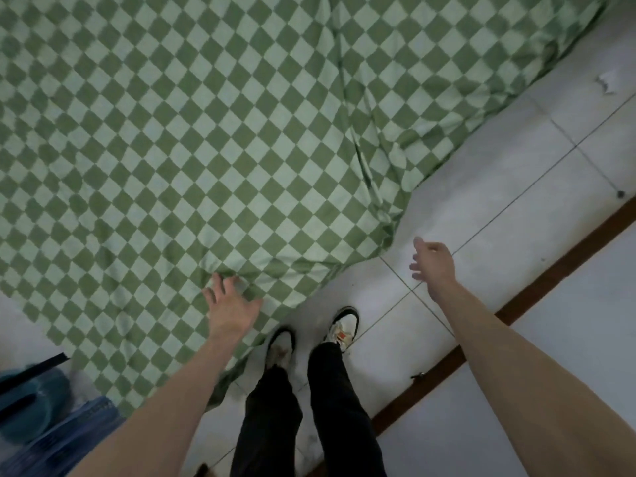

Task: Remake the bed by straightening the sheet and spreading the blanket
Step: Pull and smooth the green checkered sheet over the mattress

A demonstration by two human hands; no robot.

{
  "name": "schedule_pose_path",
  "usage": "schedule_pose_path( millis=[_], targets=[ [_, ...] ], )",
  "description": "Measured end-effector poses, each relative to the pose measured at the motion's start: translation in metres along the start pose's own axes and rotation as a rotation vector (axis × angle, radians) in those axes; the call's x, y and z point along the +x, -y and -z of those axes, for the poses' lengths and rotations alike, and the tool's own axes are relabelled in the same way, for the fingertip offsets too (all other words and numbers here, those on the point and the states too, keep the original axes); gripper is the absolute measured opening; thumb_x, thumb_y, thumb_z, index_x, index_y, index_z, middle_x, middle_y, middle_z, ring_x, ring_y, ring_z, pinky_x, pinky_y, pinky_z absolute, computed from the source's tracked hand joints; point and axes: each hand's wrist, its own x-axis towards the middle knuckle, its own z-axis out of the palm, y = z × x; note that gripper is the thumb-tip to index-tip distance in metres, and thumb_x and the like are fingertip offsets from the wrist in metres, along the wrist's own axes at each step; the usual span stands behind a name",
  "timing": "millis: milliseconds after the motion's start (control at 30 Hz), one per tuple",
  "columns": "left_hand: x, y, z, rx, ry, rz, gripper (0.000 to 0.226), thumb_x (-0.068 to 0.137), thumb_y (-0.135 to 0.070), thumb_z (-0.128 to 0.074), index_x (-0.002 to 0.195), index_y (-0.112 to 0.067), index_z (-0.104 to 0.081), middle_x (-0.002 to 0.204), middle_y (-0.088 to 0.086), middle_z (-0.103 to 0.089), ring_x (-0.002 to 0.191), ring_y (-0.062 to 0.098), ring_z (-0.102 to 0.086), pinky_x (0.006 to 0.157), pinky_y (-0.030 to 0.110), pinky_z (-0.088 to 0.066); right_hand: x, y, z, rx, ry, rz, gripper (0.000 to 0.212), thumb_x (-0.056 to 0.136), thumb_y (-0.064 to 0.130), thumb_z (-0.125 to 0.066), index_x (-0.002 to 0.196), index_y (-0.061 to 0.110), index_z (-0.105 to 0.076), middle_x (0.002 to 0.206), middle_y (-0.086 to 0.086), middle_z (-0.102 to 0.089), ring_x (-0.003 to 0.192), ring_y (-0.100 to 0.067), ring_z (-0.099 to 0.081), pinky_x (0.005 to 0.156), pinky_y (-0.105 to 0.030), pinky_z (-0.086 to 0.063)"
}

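1. Left hand [231, 306]: fingers straight and spread, tips touching the checkered blanket [192, 139] at its near edge.
2. Right hand [434, 261]: fingers loosely extended over the tiled floor [499, 208], holding nothing.
3. Blanket: green-and-pale check, spread across the bed; creased and bunched toward its right corner; edge draped beside white shoes [311, 333].

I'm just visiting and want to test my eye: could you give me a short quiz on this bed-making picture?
1. True or false: the right hand grips the green-and-pale checked cloth blanket.
2. Which hand touches that blanket?
3. The right hand hovers over: A the white tiled floor, B a pillow, C a chair.

Key: 1 false, it hangs open and apart from the blanket; 2 the left hand, fingers on a fold near the edge; 3 A.
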Motion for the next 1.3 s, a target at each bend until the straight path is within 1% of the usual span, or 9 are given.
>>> schedule_pose_path(
  millis=[100, 300, 533, 633, 733, 867, 1000, 1167, 1300],
  targets=[
    [-0.011, -0.023, -0.007, 0.112, -0.15, -0.175, 0.074, 0.098, -0.035, -0.056, 0.154, 0.003, -0.024, 0.166, 0.025, -0.01, 0.156, 0.038, -0.003, 0.128, 0.049, -0.006, 0.018, 0.062, 0.002, 0.053, -0.008, 0.147, 0.046, 0.094, 0.056, -0.056, 0.114, 0.016, -0.057, 0.089, -0.001, -0.064, 0.08, -0.019, -0.066, 0.073, -0.039, -0.059],
    [-0.008, -0.126, -0.011, 0.275, -0.103, -0.556, 0.065, 0.099, -0.033, -0.047, 0.159, -0.021, -0.023, 0.171, 0.008, 0.001, 0.158, 0.028, 0.003, 0.127, 0.05, -0.019, 0.063, 0.143, 0.001, -0.013, -0.005, 0.053, 0.047, 0.101, 0.051, -0.043, 0.102, 0.008, -0.063, 0.088, -0.01, -0.068, 0.078, -0.029, -0.068, 0.066, -0.038, -0.059],
    [-0.013, -0.191, -0.027, 0.307, -0.059, -0.383, 0.069, 0.095, -0.039, -0.056, 0.152, -0.017, -0.025, 0.169, 0.014, 0.012, 0.155, 0.04, 0.0, 0.117, 0.055, -0.035, 0.082, 0.147, 0.029, -0.332, -0.023, 0.232, 0.032, 0.103, 0.031, -0.041, 0.096, 0.007, -0.062, 0.094, -0.013, -0.07, 0.089, -0.034, -0.068, 0.084, -0.048, -0.058],
    [-0.025, -0.202, -0.026, 0.264, 0.025, -0.342, 0.069, 0.094, -0.034, -0.055, 0.154, -0.021, -0.023, 0.169, 0.012, 0.014, 0.155, 0.039, 0.001, 0.114, 0.051, -0.041, 0.09, 0.137, 0.061, -0.351, -0.031, 0.044, 0.029, 0.103, 0.027, -0.041, 0.104, 0.008, -0.063, 0.096, -0.017, -0.072, 0.088, -0.035, -0.069, 0.083, -0.047, -0.059],
    [-0.024, -0.229, -0.011, 0.249, 0.02, -0.291, 0.062, 0.093, -0.034, -0.055, 0.148, -0.023, -0.029, 0.167, 0.016, -0.006, 0.152, 0.036, -0.016, 0.113, 0.053, -0.04, 0.102, 0.149, 0.089, -0.324, 0.031, -0.116, 0.029, 0.102, 0.024, -0.042, 0.114, 0.006, -0.061, 0.097, -0.02, -0.072, 0.074, -0.028, -0.065, 0.067, -0.037, -0.053],
    [-0.005, -0.286, 0.014, 0.179, -0.112, -0.406, 0.049, 0.093, -0.032, -0.058, 0.138, -0.017, -0.044, 0.158, 0.015, -0.031, 0.143, 0.034, -0.037, 0.11, 0.054, -0.043, 0.124, 0.204, 0.108, -0.096, -0.01, 0.01, 0.036, 0.104, 0.035, -0.042, 0.121, 0.008, -0.059, 0.095, -0.01, -0.069, 0.075, -0.024, -0.063, 0.068, -0.038, -0.053],
    [0.023, -0.363, 0.039, 0.139, -0.114, -0.505, 0.056, 0.096, -0.032, -0.052, 0.148, -0.021, -0.035, 0.166, 0.008, -0.019, 0.152, 0.03, -0.021, 0.117, 0.054, -0.036, 0.154, 0.268, 0.127, -0.015, -0.034, 0.1, 0.049, 0.096, 0.061, -0.049, 0.108, 0.015, -0.058, 0.094, -0.003, -0.068, 0.078, -0.021, -0.067, 0.072, -0.04, -0.059],
    [0.044, -0.457, 0.057, 0.187, -0.14, -0.558, 0.055, 0.099, -0.038, -0.047, 0.151, -0.025, -0.033, 0.17, 0.004, -0.008, 0.157, 0.028, -0.005, 0.123, 0.06, -0.018, 0.192, 0.3, 0.136, -0.229, 0.013, 0.118, 0.029, 0.096, 0.029, -0.053, 0.098, 0.003, -0.066, 0.09, -0.018, -0.073, 0.085, -0.035, -0.072, 0.08, -0.05, -0.061],
    [0.034, -0.516, 0.051, 0.159, -0.107, -0.542, 0.057, 0.101, -0.039, -0.046, 0.153, -0.022, -0.031, 0.17, 0.004, -0.01, 0.157, 0.027, -0.006, 0.123, 0.056, -0.022, 0.212, 0.306, 0.16, -0.193, -0.012, 0.157, 0.044, 0.09, 0.046, -0.062, 0.091, 0.002, -0.063, 0.086, -0.01, -0.071, 0.084, -0.03, -0.07, 0.077, -0.038, -0.058]
  ],
)
